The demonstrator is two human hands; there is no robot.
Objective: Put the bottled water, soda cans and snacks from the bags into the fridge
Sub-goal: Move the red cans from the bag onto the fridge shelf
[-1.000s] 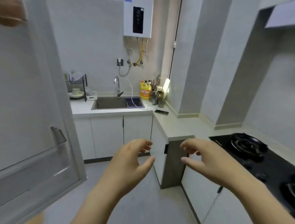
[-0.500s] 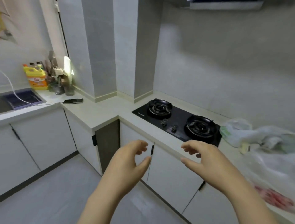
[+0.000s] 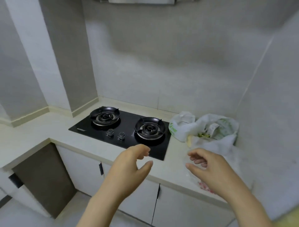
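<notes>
White plastic bags sit on the counter right of the hob: one with green print [image 3: 181, 128], a larger one [image 3: 221, 128] behind with something yellow inside, and a translucent bag [image 3: 216, 145] in front showing red-pink packaging low down. My left hand [image 3: 129, 166] hovers over the counter's front edge with loosely curled fingers and holds nothing. My right hand [image 3: 208, 166] hovers just in front of the translucent bag, fingers loosely curled, holding nothing. The fridge is out of view.
A black two-burner gas hob [image 3: 127, 129] is set into the pale counter [image 3: 40, 129]. White cabinet doors [image 3: 134, 200] run below it. Tiled walls close the corner behind and to the right of the bags. A range hood edge [image 3: 140, 1] shows at the top.
The view has swung right, away from the fridge door and sink, to the hob and bags. Both hands have kept their loose pose and now hang near the bags.
</notes>
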